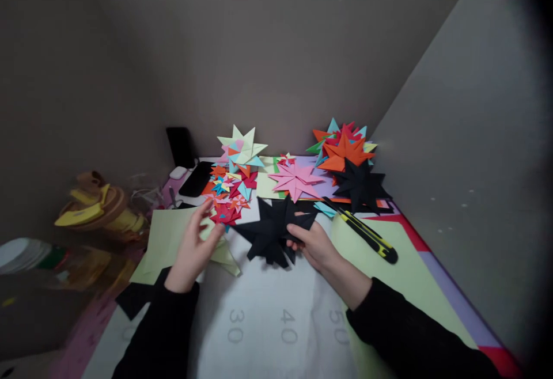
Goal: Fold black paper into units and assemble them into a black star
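A black folded paper star (270,232) with several points is held above the white numbered mat (259,333). My right hand (313,241) grips it by its right side, the thumb lying over the front. My left hand (196,246) is beside the star's left point with thumb and fingers apart. Whether the left thumb touches that tip, I cannot tell. Behind the left hand lie small colourful paper stars (227,212). The far side of the black star is hidden.
A yellow-black utility knife (367,235) rests on pale green paper (401,275) at right. Larger paper stars (345,148) are piled by the wall, near a pink star (296,180). At left are pale green sheets (164,235), a phone (196,178) and a jar (56,264).
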A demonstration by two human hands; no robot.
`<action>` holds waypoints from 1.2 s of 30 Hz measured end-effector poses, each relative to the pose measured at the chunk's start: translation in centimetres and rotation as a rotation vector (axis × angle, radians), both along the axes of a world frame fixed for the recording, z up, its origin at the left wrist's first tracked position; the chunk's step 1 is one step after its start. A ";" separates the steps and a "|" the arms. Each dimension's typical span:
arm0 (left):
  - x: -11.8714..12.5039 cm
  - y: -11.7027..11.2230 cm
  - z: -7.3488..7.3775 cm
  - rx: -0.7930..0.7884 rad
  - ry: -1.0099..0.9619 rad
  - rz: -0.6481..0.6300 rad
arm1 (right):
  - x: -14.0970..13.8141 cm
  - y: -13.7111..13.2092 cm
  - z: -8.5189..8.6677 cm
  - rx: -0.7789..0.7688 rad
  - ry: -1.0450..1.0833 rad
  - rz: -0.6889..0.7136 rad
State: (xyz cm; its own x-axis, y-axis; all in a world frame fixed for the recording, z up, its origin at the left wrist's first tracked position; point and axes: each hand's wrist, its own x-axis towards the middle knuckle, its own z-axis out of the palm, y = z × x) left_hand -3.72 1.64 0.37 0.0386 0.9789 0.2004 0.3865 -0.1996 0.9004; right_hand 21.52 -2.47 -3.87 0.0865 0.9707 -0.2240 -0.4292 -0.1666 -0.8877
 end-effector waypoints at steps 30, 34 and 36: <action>4.1 -1.6 -1.7 -0.471 -0.299 -0.327 | -1.2 -1.5 0.9 0.104 -0.460 0.281; 2.3 -0.3 -1.9 -0.407 -0.212 -0.223 | 0.1 -0.6 0.1 0.053 -0.355 0.035; 0.8 0.7 -2.1 -0.401 -0.072 -0.265 | 0.3 -0.3 -0.1 0.042 -0.318 0.014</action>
State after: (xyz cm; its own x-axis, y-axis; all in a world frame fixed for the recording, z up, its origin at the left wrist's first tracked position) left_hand -2.97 2.33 -1.69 0.2966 0.9380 -0.1796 0.3030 0.0859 0.9491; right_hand 21.86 -2.81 -3.98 0.1324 0.9802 -0.1474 -0.1266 -0.1307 -0.9833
